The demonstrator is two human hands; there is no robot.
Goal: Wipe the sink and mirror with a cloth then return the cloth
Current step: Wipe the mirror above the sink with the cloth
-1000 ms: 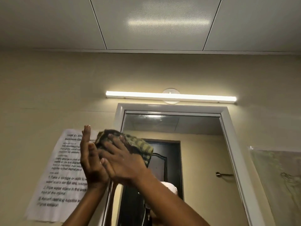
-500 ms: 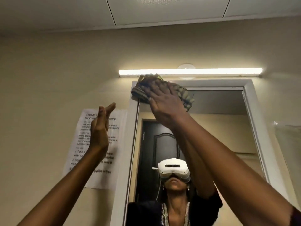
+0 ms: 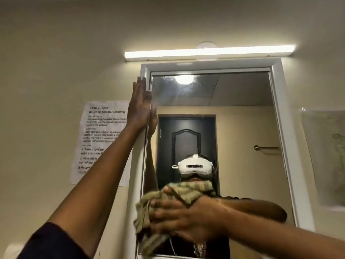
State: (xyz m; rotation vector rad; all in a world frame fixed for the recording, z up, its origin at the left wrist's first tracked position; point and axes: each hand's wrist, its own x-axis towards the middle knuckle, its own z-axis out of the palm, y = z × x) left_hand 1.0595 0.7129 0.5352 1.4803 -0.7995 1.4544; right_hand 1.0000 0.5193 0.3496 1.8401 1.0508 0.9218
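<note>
So the mirror (image 3: pixel 233 109) is the anchor for everything. Right hand (image 3: pixel 179 219) is spread flat, pressing the striped cloth (image 3: pixel 147 217) against the glass near the mirror's lower left corner; the fingers are motion-blurred, and the cloth's bottom edge hangs down past the frame's lower rail, so it's hard to say where it ends. Left hand (image 3: pixel 140 107) is open, fingers straight and together, palm against the mirror's left frame edge up high, holding nothing. Left of the mirror a printed sheet (image 3: pixel 100 139) is taped to the wall, half covered by the left forearm, text mostly unreadable. Above the mirror sits a light bar (image 3: pixel 209 51). Sink is out of view.
</note>
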